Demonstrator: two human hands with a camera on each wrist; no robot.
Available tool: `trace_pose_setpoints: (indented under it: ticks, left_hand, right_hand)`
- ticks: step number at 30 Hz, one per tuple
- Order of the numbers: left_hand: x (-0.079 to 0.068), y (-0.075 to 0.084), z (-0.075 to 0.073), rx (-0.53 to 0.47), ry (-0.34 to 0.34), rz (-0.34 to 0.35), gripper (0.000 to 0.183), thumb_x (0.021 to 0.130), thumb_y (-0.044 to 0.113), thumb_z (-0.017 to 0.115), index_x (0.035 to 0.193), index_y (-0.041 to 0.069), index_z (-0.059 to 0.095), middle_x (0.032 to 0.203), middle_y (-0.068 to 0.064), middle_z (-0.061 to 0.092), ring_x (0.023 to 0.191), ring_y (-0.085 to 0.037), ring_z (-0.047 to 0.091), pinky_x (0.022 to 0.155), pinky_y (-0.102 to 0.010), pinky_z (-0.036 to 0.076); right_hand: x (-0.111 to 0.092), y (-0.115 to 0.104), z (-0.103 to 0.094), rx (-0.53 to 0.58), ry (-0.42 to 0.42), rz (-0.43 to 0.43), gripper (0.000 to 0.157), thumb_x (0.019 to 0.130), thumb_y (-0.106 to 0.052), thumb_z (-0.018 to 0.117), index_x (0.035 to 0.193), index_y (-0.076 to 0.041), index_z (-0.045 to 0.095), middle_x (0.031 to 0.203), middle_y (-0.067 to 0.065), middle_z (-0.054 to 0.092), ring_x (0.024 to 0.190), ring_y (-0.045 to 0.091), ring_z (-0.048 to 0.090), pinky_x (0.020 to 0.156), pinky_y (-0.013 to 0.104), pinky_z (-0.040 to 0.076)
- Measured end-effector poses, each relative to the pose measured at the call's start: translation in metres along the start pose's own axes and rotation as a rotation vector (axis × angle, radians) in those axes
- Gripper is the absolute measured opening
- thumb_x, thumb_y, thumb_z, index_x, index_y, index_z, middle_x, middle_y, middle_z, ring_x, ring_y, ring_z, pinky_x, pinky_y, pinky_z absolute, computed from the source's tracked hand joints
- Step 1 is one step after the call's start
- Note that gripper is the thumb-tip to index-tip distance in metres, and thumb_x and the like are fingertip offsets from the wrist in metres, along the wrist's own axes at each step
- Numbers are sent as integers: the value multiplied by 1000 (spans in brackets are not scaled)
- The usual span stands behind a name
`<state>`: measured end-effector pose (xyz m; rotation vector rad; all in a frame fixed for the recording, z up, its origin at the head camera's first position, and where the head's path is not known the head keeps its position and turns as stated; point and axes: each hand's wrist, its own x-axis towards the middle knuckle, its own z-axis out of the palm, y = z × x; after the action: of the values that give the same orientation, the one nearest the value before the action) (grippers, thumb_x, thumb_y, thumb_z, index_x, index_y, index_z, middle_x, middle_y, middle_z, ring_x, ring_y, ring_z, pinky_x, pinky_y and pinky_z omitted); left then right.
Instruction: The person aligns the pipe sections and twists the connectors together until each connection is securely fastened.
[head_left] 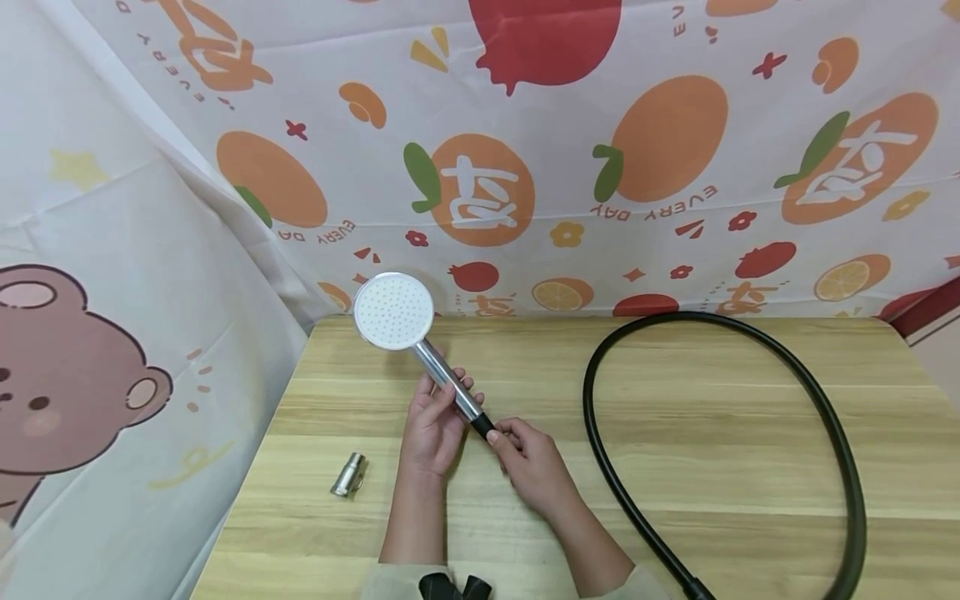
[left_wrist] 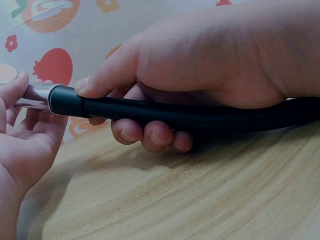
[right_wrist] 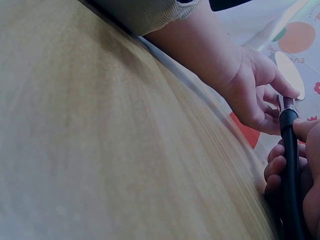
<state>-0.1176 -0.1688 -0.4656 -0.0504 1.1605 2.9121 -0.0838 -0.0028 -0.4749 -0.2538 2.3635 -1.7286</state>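
Observation:
A shower head [head_left: 393, 310] with a round white spray face and silver handle [head_left: 442, 371] is held slantwise over the table. My left hand [head_left: 435, 425] holds the lower handle, thumb across it and fingers behind. A black hose end [left_wrist: 70, 101] meets the bottom of the handle. My right hand [head_left: 532, 467] grips the hose just below this collar, thumb on top and fingers curled underneath, as the left wrist view shows. The right wrist view shows the hose [right_wrist: 290, 175] running back through the right hand; in the head view that hand hides most of this stretch.
Black hose [head_left: 840, 433] lies in a big loop on the right of the wooden table [head_left: 360, 367], leaving the bottom edge. A small silver metal fitting [head_left: 348, 475] lies left of my left forearm. A fruit-print cloth [head_left: 570, 167] hangs behind the table.

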Motion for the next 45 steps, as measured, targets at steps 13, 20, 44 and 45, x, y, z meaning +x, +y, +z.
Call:
trace_pose_setpoints:
  ticks: [13, 20, 44, 45]
  left_hand:
    - [0, -2, 0, 7, -18, 11, 56, 101, 3, 49, 151, 21, 33, 108, 0, 63, 100, -13, 62, 91, -33, 56]
    - [0, -2, -1, 2, -38, 23, 59, 99, 3, 54, 151, 21, 33, 110, 1, 65, 100, -13, 64, 91, -33, 57]
    - [-1, 0, -2, -18, -110, 29, 56, 101, 3, 48, 151, 22, 31, 117, 1, 63, 99, -14, 65, 89, -34, 58]
    - [-2, 0, -2, -15, -109, 30, 56, 101, 3, 48, 151, 22, 31, 117, 1, 63, 99, -14, 65, 89, -34, 58]
  right_hand:
    - [0, 2, 0, 57, 17, -13, 32, 92, -41, 67, 115, -19, 62, 62, -4, 54, 52, 6, 43, 50, 22, 40]
    - [0, 3, 1, 59, 17, -24, 29, 93, -42, 66, 112, -20, 60, 63, -5, 55, 53, 7, 45, 51, 22, 41]
    - [-1, -1, 0, -16, -4, -7, 32, 96, -47, 59, 109, -20, 68, 64, -6, 53, 54, 8, 45, 51, 24, 39]
    - [-2, -2, 0, -15, -4, -8, 32, 96, -48, 58, 109, -20, 68, 64, -6, 53, 54, 8, 45, 51, 24, 39]
